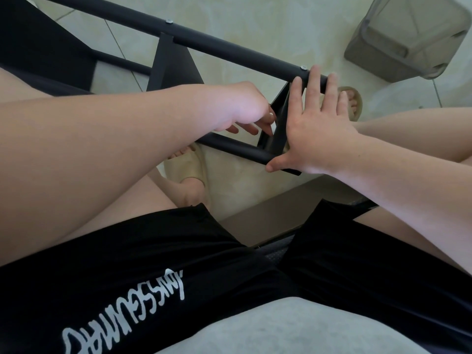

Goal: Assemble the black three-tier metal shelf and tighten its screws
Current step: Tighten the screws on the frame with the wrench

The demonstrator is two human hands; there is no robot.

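The black metal shelf (224, 48) lies on its side over the tiled floor, its long tube running from upper left to centre right with two silver screws (168, 21) on top. My right hand (316, 129) lies spread flat against the shelf's end, fingers straight over the far tube's tip and thumb on the near tube (237, 146). My left hand (245, 111) reaches down behind the end panel (279, 116), its fingers pointing down at the inside corner. What those fingertips touch or hold is hidden.
A translucent grey plastic bin (408, 37) stands at the upper right. My feet in beige slippers (355, 103) rest on the pale tiled floor (255, 26) beneath the shelf. My legs in black shorts (153, 264) fill the foreground. A middle shelf panel (173, 65) juts from the tube.
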